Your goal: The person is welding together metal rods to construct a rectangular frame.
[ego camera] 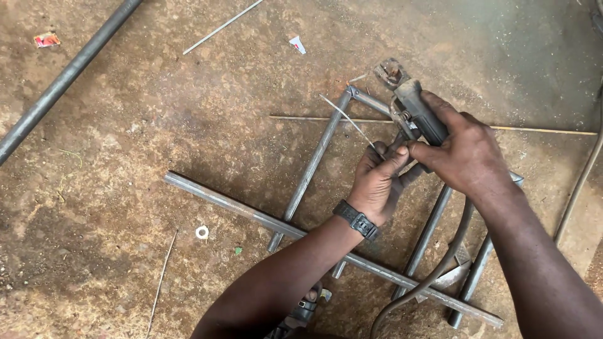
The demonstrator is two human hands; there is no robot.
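Observation:
My right hand point(461, 147) grips the dark handle of a welding electrode holder point(414, 113), whose metal jaws point up and left. My left hand point(380, 179), with a black watch on its wrist, pinches a thin grey welding rod point(348, 119) close to the holder's jaws; the rod sticks out to the upper left. Both hands hover over a frame of grey steel bars point(311, 160) lying on the rough concrete floor, near its top corner joint. A thick grey cable point(440, 270) runs from the holder down under my right arm.
A long flat steel bar point(251, 213) crosses the frame diagonally. A round pipe point(59, 85) lies at the upper left, thin rods point(220, 28) and a long rod point(546, 130) lie about, and a small white washer point(201, 232) sits on the floor.

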